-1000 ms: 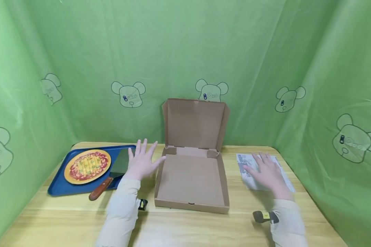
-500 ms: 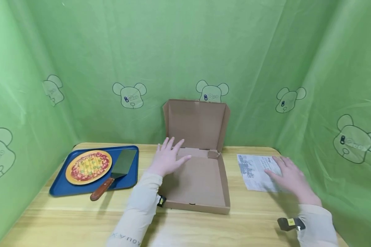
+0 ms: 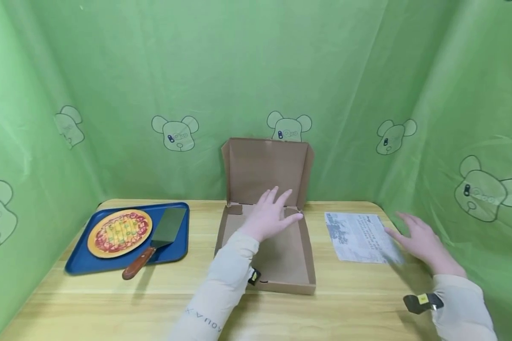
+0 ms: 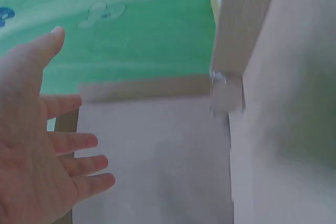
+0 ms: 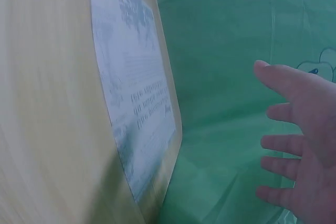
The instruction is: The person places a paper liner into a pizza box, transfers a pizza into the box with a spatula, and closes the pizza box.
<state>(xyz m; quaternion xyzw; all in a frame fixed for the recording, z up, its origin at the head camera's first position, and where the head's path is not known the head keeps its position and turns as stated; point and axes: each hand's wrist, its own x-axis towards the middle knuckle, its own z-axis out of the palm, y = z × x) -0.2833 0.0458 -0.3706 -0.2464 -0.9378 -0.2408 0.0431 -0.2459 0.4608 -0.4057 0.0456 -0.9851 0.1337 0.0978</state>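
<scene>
My left hand [image 3: 265, 219] hovers over the open cardboard pizza box [image 3: 292, 255], fingers spread and holding nothing. In the left wrist view the fingers of that hand [image 4: 37, 150] overlap the box's brown walls and inner floor [image 4: 157, 145]. The box lid [image 3: 266, 166] stands raised at the back. Off to the right, my right hand [image 3: 424, 244] is in the air beside a printed sheet of paper [image 3: 356, 237], its fingers extended and nothing in them. The sheet lies flat on the table, and the right wrist view shows its print [image 5: 142, 93] with a shadow across the near end.
On the left a blue tray [image 3: 78, 255] bears a pizza [image 3: 120, 233] and a spatula [image 3: 168, 227], whose wooden handle [image 3: 138, 264] sticks out over the front rim. Green curtains [image 3: 222, 71] with bear-head drawings surround the wooden table [image 3: 89, 308] at the back and sides.
My left hand has moved right, from beside the tray to over the pizza box. The right hand has moved right, off the printed sheet. Box, tray and sheet stay in place.
</scene>
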